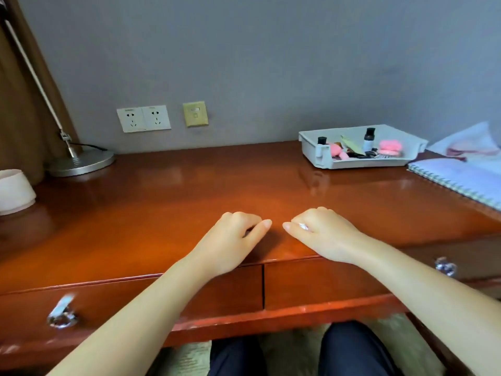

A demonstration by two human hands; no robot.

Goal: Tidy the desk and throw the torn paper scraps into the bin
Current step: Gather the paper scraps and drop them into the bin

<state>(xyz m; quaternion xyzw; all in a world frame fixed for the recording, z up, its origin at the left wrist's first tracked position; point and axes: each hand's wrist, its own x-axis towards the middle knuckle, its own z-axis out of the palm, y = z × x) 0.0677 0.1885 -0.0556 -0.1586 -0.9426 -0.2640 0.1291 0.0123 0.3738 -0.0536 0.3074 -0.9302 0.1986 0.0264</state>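
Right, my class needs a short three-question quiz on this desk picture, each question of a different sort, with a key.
1. True or false: the grey tray stands at the left end of the desk.
2. What lies at the desk's right edge? A. a spiral notebook B. a laptop C. a mug
3. Short answer: are any paper scraps visible on the desk?

Key: 1 false, it stands at the back right; 2 A; 3 no, none show.
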